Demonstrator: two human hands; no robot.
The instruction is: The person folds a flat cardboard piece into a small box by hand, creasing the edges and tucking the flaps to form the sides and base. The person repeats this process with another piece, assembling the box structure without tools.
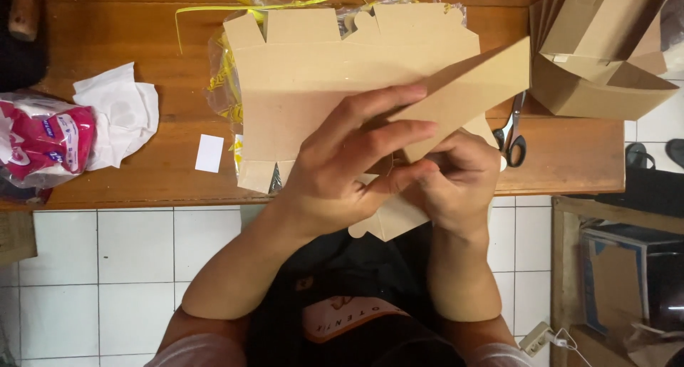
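Observation:
A flat brown cardboard box blank (470,85) is held up over the wooden table's front edge, one panel folded and pointing up to the right. My left hand (349,160) presses its spread fingers on that panel. My right hand (459,182) pinches the blank's lower part from the right, its fingers curled around the card. Beneath them lies a stack of flat box blanks (313,60) on a clear plastic bag with yellow print.
The wooden table (142,174) also bears scissors (513,135), folded cardboard boxes (598,60) at the back right, crumpled white tissue (121,110), a red and white plastic packet (46,139), and a small white card (209,153). White tiled floor lies below; a wooden shelf stands at the right.

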